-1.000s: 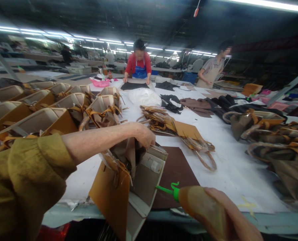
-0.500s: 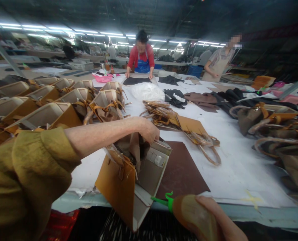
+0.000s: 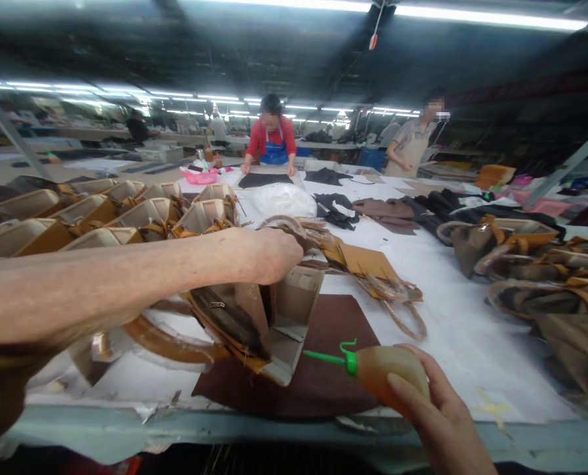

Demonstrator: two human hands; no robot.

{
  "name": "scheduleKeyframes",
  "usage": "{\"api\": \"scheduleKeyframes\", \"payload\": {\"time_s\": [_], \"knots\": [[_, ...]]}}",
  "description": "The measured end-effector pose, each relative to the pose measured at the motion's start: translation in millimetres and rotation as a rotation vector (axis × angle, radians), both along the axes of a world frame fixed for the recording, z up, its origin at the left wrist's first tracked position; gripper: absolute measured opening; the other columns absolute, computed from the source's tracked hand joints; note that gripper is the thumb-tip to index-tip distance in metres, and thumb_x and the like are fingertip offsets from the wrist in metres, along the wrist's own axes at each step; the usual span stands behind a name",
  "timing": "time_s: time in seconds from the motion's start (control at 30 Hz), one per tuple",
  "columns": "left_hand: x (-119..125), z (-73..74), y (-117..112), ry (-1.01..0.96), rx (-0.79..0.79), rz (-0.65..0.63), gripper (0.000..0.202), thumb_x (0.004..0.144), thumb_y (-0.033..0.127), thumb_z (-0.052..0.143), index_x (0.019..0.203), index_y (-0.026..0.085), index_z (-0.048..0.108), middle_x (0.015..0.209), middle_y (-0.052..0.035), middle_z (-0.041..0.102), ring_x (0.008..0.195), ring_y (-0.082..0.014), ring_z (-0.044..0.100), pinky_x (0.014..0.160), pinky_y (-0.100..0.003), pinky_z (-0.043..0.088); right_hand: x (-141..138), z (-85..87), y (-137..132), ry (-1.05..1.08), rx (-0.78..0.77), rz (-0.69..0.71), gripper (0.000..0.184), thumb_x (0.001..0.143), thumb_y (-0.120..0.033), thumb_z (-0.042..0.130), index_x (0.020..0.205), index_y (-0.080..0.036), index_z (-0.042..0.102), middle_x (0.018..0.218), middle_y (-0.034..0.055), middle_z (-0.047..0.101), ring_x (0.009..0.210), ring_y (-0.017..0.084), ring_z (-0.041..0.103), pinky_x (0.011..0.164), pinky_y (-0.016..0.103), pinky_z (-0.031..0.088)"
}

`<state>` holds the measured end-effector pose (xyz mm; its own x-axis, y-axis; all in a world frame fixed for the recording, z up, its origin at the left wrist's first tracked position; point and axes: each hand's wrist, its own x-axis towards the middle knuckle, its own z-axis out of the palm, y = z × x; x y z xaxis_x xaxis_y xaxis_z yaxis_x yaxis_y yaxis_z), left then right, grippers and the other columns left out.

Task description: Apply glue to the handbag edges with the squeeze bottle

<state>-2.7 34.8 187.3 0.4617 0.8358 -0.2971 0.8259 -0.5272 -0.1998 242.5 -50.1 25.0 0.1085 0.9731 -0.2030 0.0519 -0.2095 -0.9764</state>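
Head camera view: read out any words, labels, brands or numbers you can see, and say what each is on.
No readable text anywhere.
The squeeze bottle in the right hand shows no label.
The bag in the left hand shows no legible brand.
The yellow mark on the table forms no letter.

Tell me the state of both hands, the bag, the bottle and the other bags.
left hand, gripping the bag's top.
right hand, holding the bottle.
bag, tipped on its side.
bottle, sideways, nozzle toward the bag.
bags at left, upright.
bags at right, lying flat.
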Motion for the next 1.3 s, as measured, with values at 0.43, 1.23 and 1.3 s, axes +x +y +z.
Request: {"api": "scheduleKeyframes", "payload": {"time_s": [0.43,1.23,1.3], "knots": [[5.2,-96.8,-27.1,-0.123,0.069,-0.083,0.020,0.065,0.012,0.059,0.085,0.015,0.056,0.073,-0.0083,0.063,0.072,-0.0276,0.063,0.064,-0.037,0.049,29.3,-48.3,45.9,-0.282,0.201,0.101,0.059,0.072,-0.050,0.062,0.119,-0.021,0.042,0.116,0.0073,0.054,0.105,0.028,0.052,0.094,0.038,0.038],[-7.9,-126.7,-41.7,-0.257,0.159,-0.043,0.016,0.069,0.012,0.054,0.083,0.019,0.052,0.072,-0.0053,0.059,0.067,-0.0250,0.059,0.060,-0.036,0.047,9.4,-52.4,71.7,-0.380,0.272,0.118,0.052,0.071,-0.049,0.062,0.110,-0.016,0.054,0.104,0.0070,0.062,0.096,0.027,0.057,0.081,0.034,0.047],[-8.8,-127.5,-42.6,-0.258,0.157,-0.032,0.017,0.069,0.013,0.055,0.084,0.019,0.052,0.073,-0.0058,0.059,0.069,-0.0252,0.059,0.061,-0.036,0.047,7.9,-52.9,71.2,-0.375,0.270,0.122,0.051,0.071,-0.050,0.062,0.109,-0.017,0.054,0.104,0.0067,0.062,0.095,0.027,0.057,0.081,0.034,0.047]]}}
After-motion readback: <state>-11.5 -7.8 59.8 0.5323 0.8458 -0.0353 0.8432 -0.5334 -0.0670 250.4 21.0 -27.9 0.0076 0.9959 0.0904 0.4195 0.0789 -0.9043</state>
